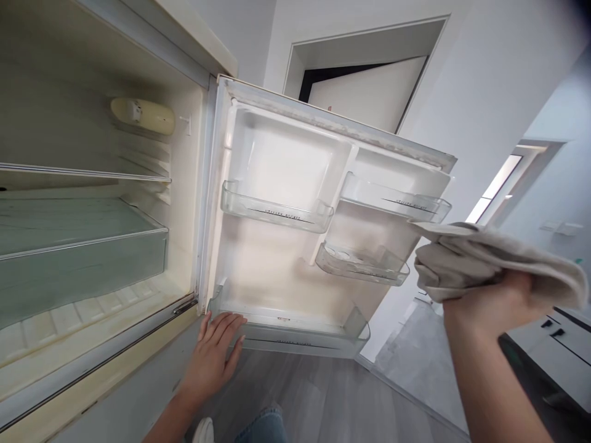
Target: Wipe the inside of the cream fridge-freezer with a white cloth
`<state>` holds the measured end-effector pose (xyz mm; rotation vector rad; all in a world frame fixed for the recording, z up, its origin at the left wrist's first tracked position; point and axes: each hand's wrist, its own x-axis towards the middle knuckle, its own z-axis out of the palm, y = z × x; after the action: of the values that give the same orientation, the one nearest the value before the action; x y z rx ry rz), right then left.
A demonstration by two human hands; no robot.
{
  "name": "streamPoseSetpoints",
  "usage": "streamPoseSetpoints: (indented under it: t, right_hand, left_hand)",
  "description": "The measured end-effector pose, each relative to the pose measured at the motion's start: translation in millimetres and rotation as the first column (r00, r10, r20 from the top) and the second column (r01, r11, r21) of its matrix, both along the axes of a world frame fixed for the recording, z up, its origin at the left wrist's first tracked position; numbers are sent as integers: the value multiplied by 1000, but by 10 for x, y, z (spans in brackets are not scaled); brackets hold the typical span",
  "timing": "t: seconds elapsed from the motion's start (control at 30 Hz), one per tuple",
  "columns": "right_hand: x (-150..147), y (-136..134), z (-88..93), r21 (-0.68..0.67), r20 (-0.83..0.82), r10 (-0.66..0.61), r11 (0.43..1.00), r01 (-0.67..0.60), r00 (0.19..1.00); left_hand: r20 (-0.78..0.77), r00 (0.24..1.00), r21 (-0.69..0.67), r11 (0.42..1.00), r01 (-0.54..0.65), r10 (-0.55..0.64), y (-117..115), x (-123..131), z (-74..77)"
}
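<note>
At the lower middle of the frame I am pressing my left hand (217, 351) flat, fingers spread and holding nothing, against the bottom edge of the open fridge door (281, 271), beside its lowest shelf (300, 335). At the right, my right hand (489, 301) is gripping a bunched grey cloth (480, 258), closed tightly around it.

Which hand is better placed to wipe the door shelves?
Probably right: the right hand grips the cloth beside the door shelves; the left hand lies flat, bare, on the bottom bin.
</note>
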<state>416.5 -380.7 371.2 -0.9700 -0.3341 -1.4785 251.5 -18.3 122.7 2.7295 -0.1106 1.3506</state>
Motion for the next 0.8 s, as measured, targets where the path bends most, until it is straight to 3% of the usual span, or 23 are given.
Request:
streamPoseSetpoints:
  t: [0.07,0.17,0.23,0.3,0.53,0.7,0.8]
  right_hand:
    - [-35,154,-216,-198,188,-148,963,185,971]
    - [-75,464,-577,-602,222,-215,737,307,951]
    - [-117,682,-736,-721,177,-286,613,322,942]
    - [-174,892,-799,-743,194,-332,565,359,923]
    - [-305,1459,-791,-742,354,-276,498,448,894]
    - [-161,1342,-916,-742,560,-238,281,608,794]
    - [-26,1079,-986,-726,610,-227,224,650,759]
  left_hand:
    - [6,1000,4,1000,0,0,4,-3,1]
    - [14,1000,11,1000,2,-2,7,-4,11]
    - [18,1000,8,1000,-1,1,-2,-2,23]
    - [22,1000,4,1000,-4,3,-18,0,36]
    - [32,999,16,1000,3,-3,-23,11,28]
    - [25,1000,57,998,0,-2,12,20,27]
    - [32,999,68,998,5,-7,15,17,39]
